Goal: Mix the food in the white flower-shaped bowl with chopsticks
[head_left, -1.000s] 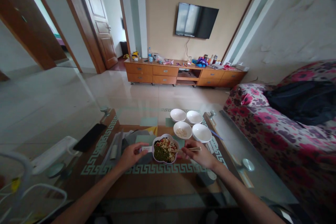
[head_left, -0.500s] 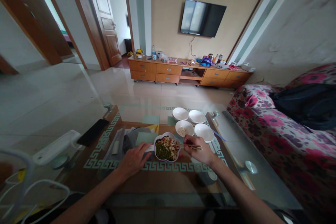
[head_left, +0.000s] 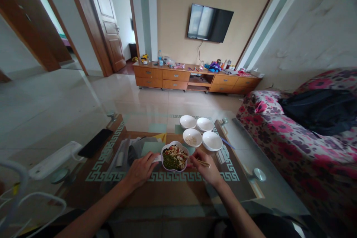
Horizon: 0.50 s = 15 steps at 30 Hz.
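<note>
On low glass-topped coffee table (head_left: 173, 193), front ctr: white flower-shaped bowl (head_left: 175, 142) w/ mixed green, red & pale beans, sitting flat betw. both hands. Left hand (head_left: 141, 170) palm down, fingers half curled, tips against bowl's left edge & a small white tab there. Real grip or just touch, can't tell. Right hand (head_left: 205, 165) closed round pair of wooden chopsticks (head_left: 200, 161); stick tips reach over bowl's right rim onto the beans. Just behind bowl: four small round white bowls (head_left: 212, 140) in a tight cluster; near-left one holds a few pale bits. Flat black phone (head_left: 95, 143) & white power strip (head_left: 51, 160) well off to left on table. Pink floral sofa (head_left: 292, 148) on right w/ dark garment (head_left: 320, 108) lying on it.
</note>
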### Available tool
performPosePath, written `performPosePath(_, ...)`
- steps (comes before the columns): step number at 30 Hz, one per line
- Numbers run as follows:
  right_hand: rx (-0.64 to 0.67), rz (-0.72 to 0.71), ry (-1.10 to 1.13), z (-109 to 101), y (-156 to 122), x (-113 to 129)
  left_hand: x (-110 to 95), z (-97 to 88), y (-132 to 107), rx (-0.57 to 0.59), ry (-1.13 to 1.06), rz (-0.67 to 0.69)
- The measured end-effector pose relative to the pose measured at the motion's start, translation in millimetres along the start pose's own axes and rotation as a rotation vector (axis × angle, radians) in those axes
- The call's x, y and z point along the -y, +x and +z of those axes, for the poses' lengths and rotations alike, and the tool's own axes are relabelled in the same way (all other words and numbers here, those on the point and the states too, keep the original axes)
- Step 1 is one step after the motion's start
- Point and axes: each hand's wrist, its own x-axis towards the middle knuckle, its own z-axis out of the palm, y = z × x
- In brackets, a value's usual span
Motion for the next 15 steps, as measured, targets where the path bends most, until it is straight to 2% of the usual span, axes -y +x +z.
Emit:
performPosePath(3,-0.069,0.016,-0.053,-4.8,2.4,-3.2,2.1,2.0,1.0,-0.025,-0.013,-0.032)
performPosePath(7,-0.024,-0.005,-0.052,-12.4,7.2,-0.8,0.5,0.4,2.0,-0.023,-0.051,-0.048)
performPosePath(13,0.019,-0.036,0.069,-19.8,6.1,12.8,-1.0,0.6,1.7,0.008,-0.041,-0.068)
performPosePath(15,0.018,-0.069,0.034,-21.6,5.5,15.1,-0.5,1.5,1.2,-0.001,-0.049,-0.065)
